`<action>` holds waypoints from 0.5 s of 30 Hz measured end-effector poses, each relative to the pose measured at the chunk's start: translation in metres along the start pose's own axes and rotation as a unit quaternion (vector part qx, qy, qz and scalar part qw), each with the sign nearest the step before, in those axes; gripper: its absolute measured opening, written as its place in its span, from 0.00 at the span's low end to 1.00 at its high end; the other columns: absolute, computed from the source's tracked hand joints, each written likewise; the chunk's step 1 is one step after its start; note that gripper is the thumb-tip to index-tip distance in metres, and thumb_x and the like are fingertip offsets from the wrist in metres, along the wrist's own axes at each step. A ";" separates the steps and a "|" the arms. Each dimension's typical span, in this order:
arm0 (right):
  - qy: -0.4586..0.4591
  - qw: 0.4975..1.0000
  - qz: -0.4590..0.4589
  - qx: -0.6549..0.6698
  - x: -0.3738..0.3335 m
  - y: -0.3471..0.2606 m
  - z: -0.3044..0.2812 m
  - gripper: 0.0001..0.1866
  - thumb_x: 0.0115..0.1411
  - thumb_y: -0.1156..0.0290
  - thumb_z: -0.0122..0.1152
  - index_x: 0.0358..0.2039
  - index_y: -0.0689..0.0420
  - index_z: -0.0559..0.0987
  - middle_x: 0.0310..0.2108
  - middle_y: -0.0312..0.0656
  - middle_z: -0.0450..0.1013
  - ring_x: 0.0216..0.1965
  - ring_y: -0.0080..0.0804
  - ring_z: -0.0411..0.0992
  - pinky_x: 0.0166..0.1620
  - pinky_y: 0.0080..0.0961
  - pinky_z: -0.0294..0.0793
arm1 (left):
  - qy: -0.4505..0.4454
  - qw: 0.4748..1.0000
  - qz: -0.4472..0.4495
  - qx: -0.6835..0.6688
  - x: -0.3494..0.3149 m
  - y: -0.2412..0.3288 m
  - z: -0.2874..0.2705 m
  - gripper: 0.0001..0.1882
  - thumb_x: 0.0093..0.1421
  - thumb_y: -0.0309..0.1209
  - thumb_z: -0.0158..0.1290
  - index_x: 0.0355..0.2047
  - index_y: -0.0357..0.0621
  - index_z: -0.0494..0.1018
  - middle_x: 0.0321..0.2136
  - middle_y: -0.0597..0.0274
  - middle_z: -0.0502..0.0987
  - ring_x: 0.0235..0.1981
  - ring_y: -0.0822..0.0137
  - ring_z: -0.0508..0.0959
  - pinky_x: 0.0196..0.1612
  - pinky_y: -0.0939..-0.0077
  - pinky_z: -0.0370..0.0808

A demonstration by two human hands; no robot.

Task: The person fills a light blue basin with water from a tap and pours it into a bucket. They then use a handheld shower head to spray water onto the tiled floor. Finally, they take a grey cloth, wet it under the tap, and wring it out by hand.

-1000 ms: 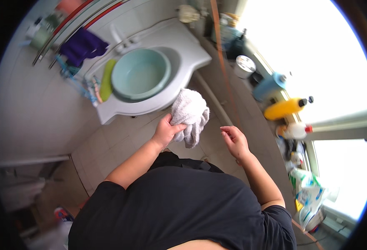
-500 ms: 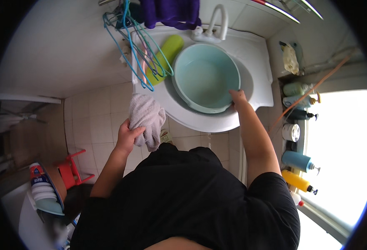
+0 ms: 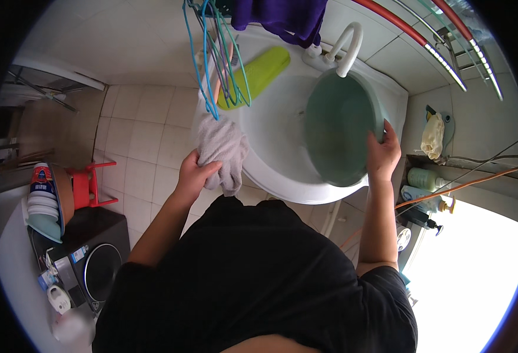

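A pale greyish-pink towel (image 3: 223, 152) hangs bunched from my left hand (image 3: 194, 175), which is closed around its lower left side just off the sink's front edge. My right hand (image 3: 384, 154) grips the right rim of a light teal plastic basin (image 3: 336, 132). The basin is tipped on its side in the white sink (image 3: 271, 132), its opening turned toward the left. Whether water is still inside I cannot tell. Over the basin's far rim arches the white faucet (image 3: 353, 44).
Blue and green hangers (image 3: 212, 65) dangle at the sink's left, above a lime-green board-like piece (image 3: 265, 73). A purple cloth (image 3: 285, 17) hangs behind. Bottles (image 3: 421, 179) line the right ledge. A red stool (image 3: 91, 185) and a dark washing machine (image 3: 73, 235) stand left.
The basin has gone from lying level to tipped up on its side, its right rim raised by my right hand. My view has shifted; the towel stays in my left hand.
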State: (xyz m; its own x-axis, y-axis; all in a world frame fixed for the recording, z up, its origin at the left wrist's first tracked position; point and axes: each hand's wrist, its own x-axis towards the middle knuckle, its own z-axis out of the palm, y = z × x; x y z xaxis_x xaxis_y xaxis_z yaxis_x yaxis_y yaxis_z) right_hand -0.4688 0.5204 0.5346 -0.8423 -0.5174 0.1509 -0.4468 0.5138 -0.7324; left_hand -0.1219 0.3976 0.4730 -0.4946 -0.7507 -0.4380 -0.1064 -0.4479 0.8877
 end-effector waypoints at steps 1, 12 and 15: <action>0.012 0.997 -0.052 -0.062 -0.005 -0.011 -0.004 0.19 0.45 0.71 0.54 0.41 0.57 0.72 0.26 0.41 0.73 0.26 0.29 0.71 0.32 0.20 0.69 | -0.002 1.000 0.005 0.000 -0.001 0.002 0.003 0.25 0.46 0.29 0.54 0.44 0.32 0.61 0.38 0.58 0.69 0.39 0.69 0.69 0.43 0.75 0.65; 0.103 0.917 -0.291 -0.252 -0.024 -0.019 -0.036 0.24 0.41 0.74 0.57 0.43 0.52 0.71 0.18 0.40 0.70 0.17 0.33 0.69 0.22 0.23 0.69 | -0.003 1.000 0.016 -0.015 -0.007 -0.003 0.007 0.22 0.45 0.27 0.55 0.40 0.31 0.64 0.36 0.58 0.70 0.37 0.69 0.71 0.41 0.76 0.67; 0.136 0.959 -0.191 -0.158 -0.022 -0.017 -0.022 0.21 0.45 0.72 0.56 0.44 0.54 0.70 0.23 0.44 0.71 0.21 0.33 0.71 0.27 0.23 0.70 | 0.006 1.000 0.019 -0.009 -0.008 -0.005 0.000 0.22 0.44 0.27 0.55 0.40 0.31 0.64 0.36 0.58 0.70 0.36 0.69 0.71 0.40 0.76 0.67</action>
State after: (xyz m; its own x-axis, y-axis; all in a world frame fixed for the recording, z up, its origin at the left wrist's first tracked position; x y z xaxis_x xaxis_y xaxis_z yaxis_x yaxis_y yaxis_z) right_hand -0.4488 0.5379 0.5583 -0.6272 -0.5339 0.5671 -0.7714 0.5263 -0.3577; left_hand -0.1179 0.4058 0.4723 -0.4869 -0.7739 -0.4050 -0.0715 -0.4268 0.9015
